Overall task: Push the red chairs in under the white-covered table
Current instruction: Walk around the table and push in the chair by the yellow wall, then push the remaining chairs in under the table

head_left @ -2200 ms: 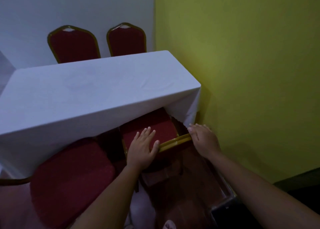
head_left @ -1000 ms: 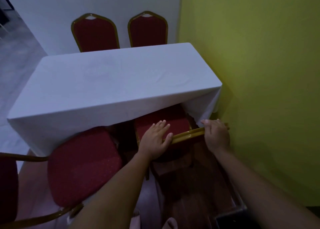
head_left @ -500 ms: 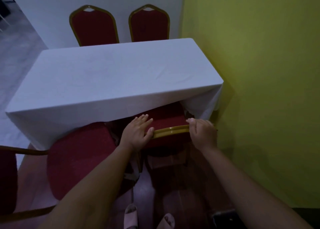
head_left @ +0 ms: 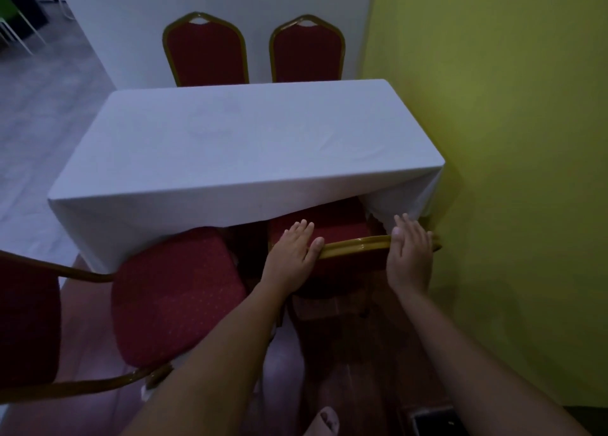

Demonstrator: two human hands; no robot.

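Step in hand, as judged: pushing the right near chair in under the table; its seat is partly under the cloth, its back still outside. Next move likely calls for a straight, even shove from both palms, keeping the back clear of the wall on the right and the cloth hem from bunching; after that, the left near chair.

Wall [head_left: 510, 139]: yellow-green, close on the right of the table end.

Table [head_left: 250, 139]: white-covered, top bare. The cloth hangs down the near side and is lifted where the right near chair goes under.

Far chairs [head_left: 205, 53]: two red backs with gold frames, side by side at the far edge, already in against the table.

Left near chair [head_left: 174, 290]: red seat mostly out on the floor, only its front edge at the cloth. Its back sits low left in the view. Not touched by either hand.

Right near chair [head_left: 329, 225]: red seat showing beneath the raised cloth, near the wall. Its gold back rail [head_left: 355, 244] runs between the two hands.

Left hand [head_left: 294, 251]: flat, fingers spread and extended, palm laid on the left end of the rail, fingertips reaching over onto the seat side. Not wrapped round anything.

Right hand [head_left: 411, 254]: flat and wide likewise, palm on the right end of the rail, fingertips touching or just beside the cloth hem. Not gripping.

Foot [head_left: 324, 422]: one, at the bottom edge, behind the chair.
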